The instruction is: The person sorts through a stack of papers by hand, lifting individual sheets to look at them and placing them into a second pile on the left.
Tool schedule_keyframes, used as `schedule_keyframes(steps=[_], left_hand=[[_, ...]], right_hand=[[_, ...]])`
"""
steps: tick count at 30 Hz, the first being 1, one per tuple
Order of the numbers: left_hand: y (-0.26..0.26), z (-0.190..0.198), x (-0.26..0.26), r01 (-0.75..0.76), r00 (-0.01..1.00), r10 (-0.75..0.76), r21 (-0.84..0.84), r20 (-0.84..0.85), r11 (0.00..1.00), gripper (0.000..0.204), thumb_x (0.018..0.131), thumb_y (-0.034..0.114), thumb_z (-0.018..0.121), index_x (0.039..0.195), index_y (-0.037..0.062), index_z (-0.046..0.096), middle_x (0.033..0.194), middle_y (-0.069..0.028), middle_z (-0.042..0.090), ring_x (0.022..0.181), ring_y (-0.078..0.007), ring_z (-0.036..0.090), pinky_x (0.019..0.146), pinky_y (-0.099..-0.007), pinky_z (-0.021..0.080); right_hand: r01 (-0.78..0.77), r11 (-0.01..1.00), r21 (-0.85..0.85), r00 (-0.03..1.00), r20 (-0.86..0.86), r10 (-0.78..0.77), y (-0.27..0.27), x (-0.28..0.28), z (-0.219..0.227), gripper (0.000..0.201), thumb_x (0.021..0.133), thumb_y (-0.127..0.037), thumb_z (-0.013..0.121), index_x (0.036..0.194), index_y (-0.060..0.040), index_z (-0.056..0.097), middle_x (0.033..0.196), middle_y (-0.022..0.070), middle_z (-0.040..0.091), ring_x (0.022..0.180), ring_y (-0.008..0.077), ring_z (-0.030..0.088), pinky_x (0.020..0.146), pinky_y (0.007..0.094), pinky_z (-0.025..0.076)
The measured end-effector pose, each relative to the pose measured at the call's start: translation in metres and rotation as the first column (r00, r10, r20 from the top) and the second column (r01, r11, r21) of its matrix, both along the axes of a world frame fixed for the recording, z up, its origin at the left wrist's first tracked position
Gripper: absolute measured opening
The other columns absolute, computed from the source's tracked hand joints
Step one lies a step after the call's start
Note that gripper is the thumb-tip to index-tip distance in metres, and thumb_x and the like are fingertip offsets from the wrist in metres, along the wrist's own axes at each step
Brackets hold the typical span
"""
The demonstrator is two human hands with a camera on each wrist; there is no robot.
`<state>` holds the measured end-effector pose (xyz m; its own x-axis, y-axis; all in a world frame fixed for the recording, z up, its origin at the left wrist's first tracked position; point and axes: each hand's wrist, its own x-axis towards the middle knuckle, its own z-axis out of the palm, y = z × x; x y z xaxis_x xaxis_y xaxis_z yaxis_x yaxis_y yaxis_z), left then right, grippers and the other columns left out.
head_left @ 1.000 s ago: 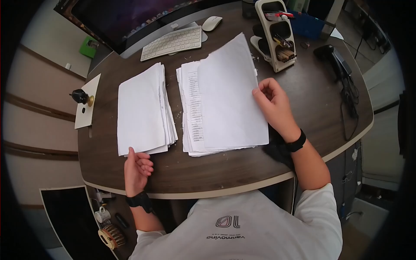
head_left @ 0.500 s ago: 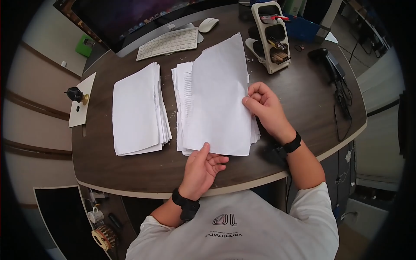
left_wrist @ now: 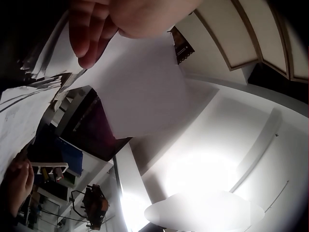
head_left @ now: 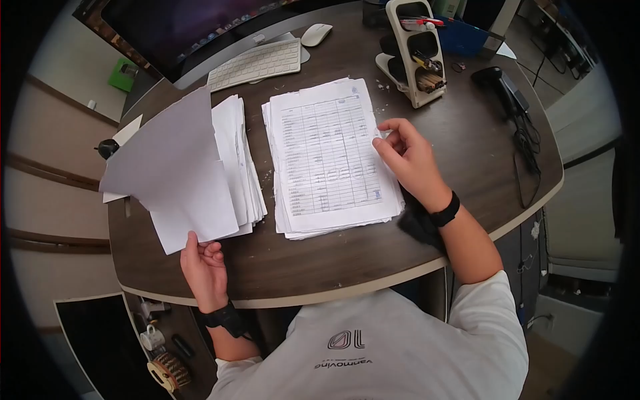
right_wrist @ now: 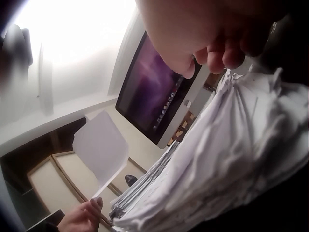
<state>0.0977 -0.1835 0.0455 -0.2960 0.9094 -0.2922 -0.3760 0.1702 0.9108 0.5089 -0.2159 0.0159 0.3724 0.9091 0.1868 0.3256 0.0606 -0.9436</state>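
In the head view the left hand (head_left: 207,273) pinches the bottom edge of a white sheet (head_left: 183,167), which bends over the left paper stack (head_left: 237,160) with its far end raised. The right stack (head_left: 327,153) has a printed table page on top. At its right edge is the right hand (head_left: 417,163), fingers bent, thumb near the paper; no sheet is seen between them. The left wrist view shows the left hand (left_wrist: 130,19) beside the lifted sheet (left_wrist: 140,87). In the right wrist view the right hand (right_wrist: 212,34) hangs over the crumpled stack edges (right_wrist: 227,150).
A keyboard (head_left: 257,63), a mouse (head_left: 316,34) and a monitor (head_left: 180,33) stand at the back. A pen holder (head_left: 417,57) is behind the right stack, with a black corded device (head_left: 510,100) to its right. A mug (head_left: 152,337) sits below the desk at left.
The left hand has carried the top sheet from the right stack leftward over the left stack, uncovering the printed table page. The right hand has let go of that sheet and stays near the right stack.
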Motion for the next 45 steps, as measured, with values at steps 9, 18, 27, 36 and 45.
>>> schedule_keyframes(steps=[9, 18, 27, 36, 45], left_hand=[[0.020, -0.021, -0.025, 0.126, 0.990, -0.117, -0.112, 0.081, 0.986, 0.023, 0.105, 0.024, 0.063, 0.106, 0.0018, 0.059, 0.082, -0.0101, 0.070, 0.069, -0.0180, 0.072, 0.053, -0.0252, 0.056], [0.028, -0.024, -0.028, 0.166, 0.986, -0.158, -0.182, 0.058, 0.969, 0.023, 0.105, 0.023, 0.061, 0.106, 0.0003, 0.060, 0.085, -0.0131, 0.072, 0.072, -0.0187, 0.073, 0.054, -0.0254, 0.059], [0.014, -0.019, -0.024, 0.208, 0.975, -0.185, -0.209, 0.127, 0.956, 0.038, 0.107, 0.038, 0.057, 0.102, 0.0013, 0.065, 0.081, -0.0098, 0.073, 0.068, -0.0169, 0.073, 0.052, -0.0231, 0.058], [-0.059, -0.023, 0.055, 0.811, 0.582, -0.751, -0.148, 0.313, 0.567, 0.045, 0.111, 0.037, 0.044, 0.122, -0.0037, 0.061, 0.103, -0.0193, 0.075, 0.083, -0.0253, 0.076, 0.062, -0.0303, 0.062], [-0.058, -0.014, 0.148, 0.686, 0.708, -0.653, -0.042, 0.269, 0.726, 0.037, 0.110, 0.023, 0.050, 0.135, -0.0048, 0.053, 0.121, -0.0179, 0.069, 0.102, -0.0239, 0.072, 0.078, -0.0346, 0.063]], right_hand=[[0.001, 0.859, -0.512, 0.967, 0.218, 0.129, 0.048, 0.019, 0.036, 0.051, 0.088, -0.045, 0.079, 0.098, 0.0024, 0.063, 0.074, 0.0098, 0.064, 0.072, 0.0155, 0.066, 0.064, 0.0325, 0.052], [0.074, 0.954, -0.292, 0.878, 0.473, 0.077, 0.039, 0.014, 0.015, 0.049, 0.084, -0.041, 0.081, 0.103, 0.0012, 0.064, 0.082, 0.0182, 0.070, 0.074, 0.0338, 0.069, 0.069, 0.0426, 0.054], [0.009, 0.992, -0.125, 0.892, 0.450, 0.049, 0.035, 0.017, 0.012, 0.037, 0.088, -0.024, 0.076, 0.113, -0.0004, 0.063, 0.092, 0.0161, 0.069, 0.084, 0.0306, 0.069, 0.073, 0.0405, 0.055], [-0.063, 0.990, 0.123, 0.952, -0.289, 0.097, 0.045, 0.012, -0.003, 0.019, 0.101, -0.013, 0.065, 0.112, 0.0013, 0.058, 0.096, 0.0096, 0.074, 0.080, 0.0098, 0.067, 0.071, 0.0264, 0.053], [-0.141, 0.971, 0.191, 0.806, -0.548, 0.225, 0.034, 0.002, 0.011, 0.019, 0.105, -0.014, 0.061, 0.117, -0.0011, 0.055, 0.097, 0.0060, 0.073, 0.082, 0.0063, 0.066, 0.068, 0.0215, 0.051]])
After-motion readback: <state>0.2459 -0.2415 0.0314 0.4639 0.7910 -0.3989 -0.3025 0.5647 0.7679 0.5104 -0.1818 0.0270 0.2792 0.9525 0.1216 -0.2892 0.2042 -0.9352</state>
